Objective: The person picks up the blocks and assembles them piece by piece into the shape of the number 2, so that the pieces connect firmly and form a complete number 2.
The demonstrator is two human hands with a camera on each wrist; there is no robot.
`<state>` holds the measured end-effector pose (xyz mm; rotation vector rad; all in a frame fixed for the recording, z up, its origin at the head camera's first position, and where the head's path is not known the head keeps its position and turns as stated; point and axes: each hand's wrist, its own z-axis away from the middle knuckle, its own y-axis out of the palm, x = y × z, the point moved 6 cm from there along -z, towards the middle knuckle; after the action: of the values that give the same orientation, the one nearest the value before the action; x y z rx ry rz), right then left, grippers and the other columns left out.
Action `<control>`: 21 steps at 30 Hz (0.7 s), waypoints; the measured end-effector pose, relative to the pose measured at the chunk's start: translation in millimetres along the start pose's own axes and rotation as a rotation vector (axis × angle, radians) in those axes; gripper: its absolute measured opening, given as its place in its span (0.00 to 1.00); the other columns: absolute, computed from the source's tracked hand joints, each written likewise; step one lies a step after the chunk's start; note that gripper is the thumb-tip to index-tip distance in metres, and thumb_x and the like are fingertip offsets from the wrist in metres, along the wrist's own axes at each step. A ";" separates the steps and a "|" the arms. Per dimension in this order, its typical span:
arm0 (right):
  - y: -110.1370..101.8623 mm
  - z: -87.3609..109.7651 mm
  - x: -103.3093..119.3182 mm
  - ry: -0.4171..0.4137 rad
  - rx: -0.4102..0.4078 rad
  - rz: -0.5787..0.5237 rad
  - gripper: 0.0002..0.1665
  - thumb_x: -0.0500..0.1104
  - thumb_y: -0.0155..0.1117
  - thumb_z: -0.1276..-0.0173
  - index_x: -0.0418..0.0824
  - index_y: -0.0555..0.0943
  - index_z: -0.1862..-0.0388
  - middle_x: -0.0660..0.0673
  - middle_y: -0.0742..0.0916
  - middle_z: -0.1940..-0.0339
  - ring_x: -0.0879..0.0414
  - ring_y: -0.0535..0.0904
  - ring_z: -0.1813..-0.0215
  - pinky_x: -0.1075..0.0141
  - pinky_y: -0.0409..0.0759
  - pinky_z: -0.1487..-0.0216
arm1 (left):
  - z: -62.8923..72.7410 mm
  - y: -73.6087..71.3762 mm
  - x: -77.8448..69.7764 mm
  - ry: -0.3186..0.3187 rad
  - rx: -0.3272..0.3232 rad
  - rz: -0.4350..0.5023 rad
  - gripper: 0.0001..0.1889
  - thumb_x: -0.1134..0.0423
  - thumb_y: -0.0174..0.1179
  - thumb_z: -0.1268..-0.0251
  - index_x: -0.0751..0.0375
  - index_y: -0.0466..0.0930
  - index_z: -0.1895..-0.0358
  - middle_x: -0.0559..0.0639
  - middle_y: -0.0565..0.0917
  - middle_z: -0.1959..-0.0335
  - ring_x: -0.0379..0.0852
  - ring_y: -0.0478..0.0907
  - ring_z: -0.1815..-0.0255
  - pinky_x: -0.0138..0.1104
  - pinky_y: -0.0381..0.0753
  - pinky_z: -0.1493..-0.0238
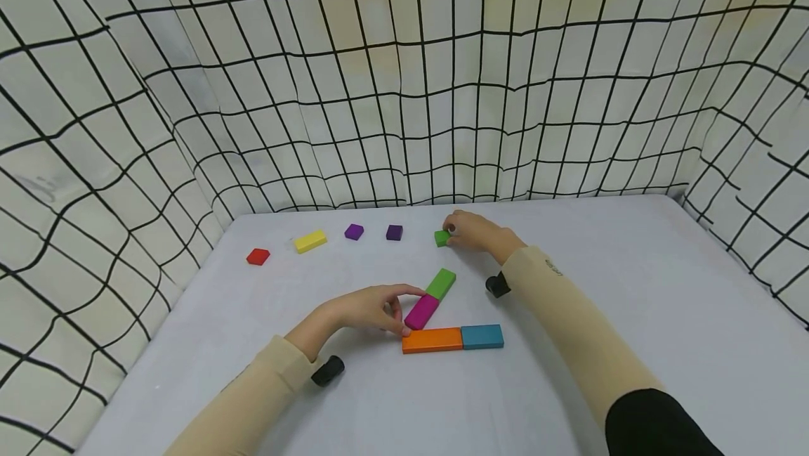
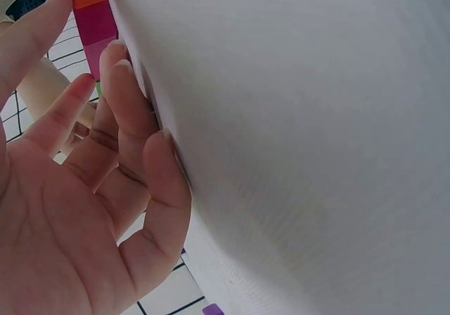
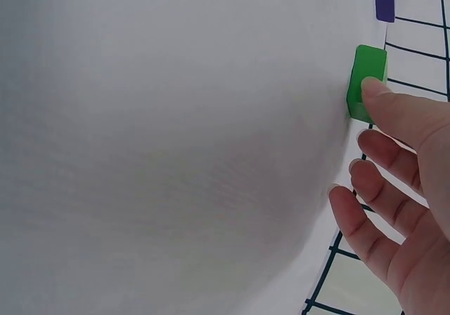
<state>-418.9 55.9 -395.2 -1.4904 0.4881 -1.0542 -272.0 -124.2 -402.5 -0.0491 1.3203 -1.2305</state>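
At the back of the table my right hand (image 1: pixel 475 231) pinches a small green block (image 3: pixel 369 63); the thumb lies on its near face and the index finger is mostly hidden behind it. My left hand (image 1: pixel 363 308) reaches in from the left, its thumb touching the left end of an orange block (image 1: pixel 432 340). Its index fingertip rests where a magenta block (image 1: pixel 421 312) meets a longer green block (image 1: pixel 442 284). Those two form a slanted line rising from the orange block. A blue block (image 1: pixel 482 336) sits end to end with the orange one.
Along the back left of the white table (image 1: pixel 569 386) lie a red block (image 1: pixel 258 256), a yellow block (image 1: pixel 310 241), a purple block (image 1: pixel 354 232) and a dark purple block (image 1: pixel 395 232). A white wall with a black grid (image 1: pixel 404 98) encloses the back and sides.
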 end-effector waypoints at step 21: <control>-3.3 18.0 6.5 -0.050 0.015 -0.062 0.21 0.39 0.67 0.27 0.33 0.79 0.38 0.40 0.84 0.44 0.47 0.78 0.40 0.55 0.74 0.34 | -0.3 -1.0 1.5 -0.008 -0.008 0.004 0.35 0.62 0.72 0.36 0.48 0.70 0.26 0.48 0.80 0.66 0.44 0.78 0.63 0.36 0.78 0.60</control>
<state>-401.6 61.6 -388.2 -1.5237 0.4003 -1.0643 -273.1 -125.5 -403.1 -0.0566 1.3178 -1.2210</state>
